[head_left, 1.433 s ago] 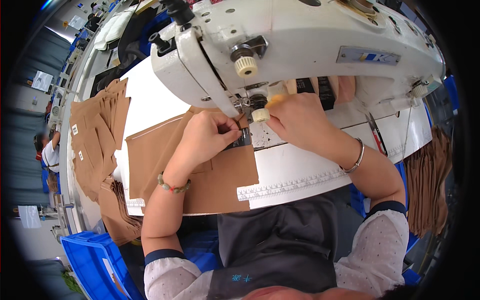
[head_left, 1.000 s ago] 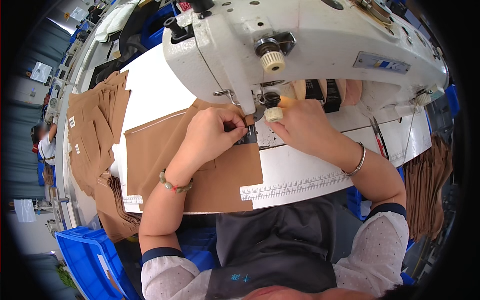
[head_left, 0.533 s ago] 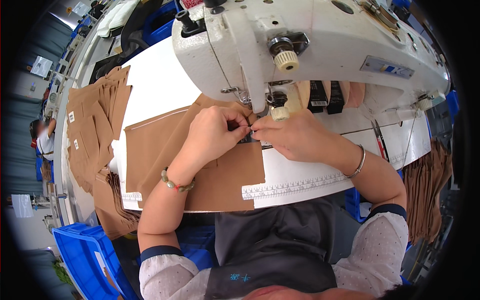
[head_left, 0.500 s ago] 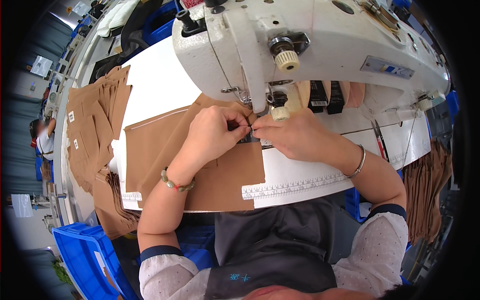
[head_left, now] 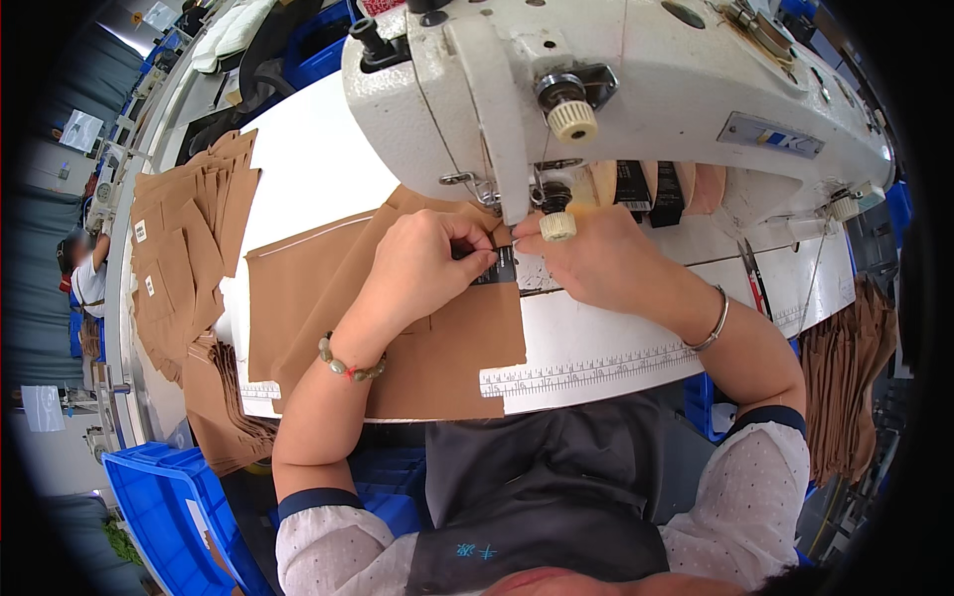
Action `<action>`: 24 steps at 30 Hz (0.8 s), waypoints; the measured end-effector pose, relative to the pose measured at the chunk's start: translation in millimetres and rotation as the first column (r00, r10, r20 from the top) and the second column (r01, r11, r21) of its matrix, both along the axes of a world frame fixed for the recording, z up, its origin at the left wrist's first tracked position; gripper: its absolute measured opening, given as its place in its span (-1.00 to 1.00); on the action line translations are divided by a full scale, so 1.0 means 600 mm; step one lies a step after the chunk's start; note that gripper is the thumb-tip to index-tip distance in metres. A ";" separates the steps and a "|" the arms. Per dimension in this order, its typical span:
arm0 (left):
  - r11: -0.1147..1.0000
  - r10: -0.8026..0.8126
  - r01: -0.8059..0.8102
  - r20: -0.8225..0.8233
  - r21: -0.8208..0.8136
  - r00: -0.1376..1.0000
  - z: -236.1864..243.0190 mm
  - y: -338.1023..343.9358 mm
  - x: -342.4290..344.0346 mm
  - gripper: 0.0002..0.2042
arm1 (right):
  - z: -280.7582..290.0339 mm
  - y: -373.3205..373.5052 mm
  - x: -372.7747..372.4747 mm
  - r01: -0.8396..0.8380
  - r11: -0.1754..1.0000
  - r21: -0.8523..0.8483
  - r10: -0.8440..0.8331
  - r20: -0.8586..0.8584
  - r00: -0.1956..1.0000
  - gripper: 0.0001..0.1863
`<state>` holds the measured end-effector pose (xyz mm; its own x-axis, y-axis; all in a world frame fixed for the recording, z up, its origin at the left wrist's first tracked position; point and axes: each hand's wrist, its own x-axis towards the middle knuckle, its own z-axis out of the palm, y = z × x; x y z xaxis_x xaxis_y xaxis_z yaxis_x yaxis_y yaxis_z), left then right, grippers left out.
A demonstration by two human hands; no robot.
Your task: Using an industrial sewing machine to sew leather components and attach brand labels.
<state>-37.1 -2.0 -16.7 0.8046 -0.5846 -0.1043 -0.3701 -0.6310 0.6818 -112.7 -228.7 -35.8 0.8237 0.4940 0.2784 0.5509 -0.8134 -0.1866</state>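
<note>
A brown fabric piece (head_left: 437, 372) lies on the white table under the head of a sewing machine (head_left: 437, 109). A small black label (head_left: 505, 268) rests on the fabric's right part, just below the needle area. My left hand (head_left: 422, 266) is closed, thumb and forefinger pinching at the label's left side. On the right, my right hand (head_left: 601, 260) has its fingertips together at the fabric edge above the label, close to the presser foot. What those fingertips grip, if anything, is hidden behind a cream tension knob (head_left: 558, 227).
Stacked brown cut pieces (head_left: 189, 238) lie at the left. Black-and-pink labels (head_left: 668, 189) sit under the machine arm, and red-handled snips (head_left: 755, 278) lie at the right. A blue bin (head_left: 184, 507) stands lower left; brown pieces (head_left: 850, 377) hang at the right. Another person (head_left: 89, 268) is far left.
My right hand's fingertips have moved up and slightly right, away from my left fingertips, uncovering more of the black label. My left hand has stayed in place.
</note>
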 end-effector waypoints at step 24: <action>0.979 0.188 -0.128 0.462 -0.159 0.867 0.059 0.096 0.067 -0.80 | -0.012 0.030 -0.016 -0.204 0.970 0.130 0.184 0.149 0.972 -0.99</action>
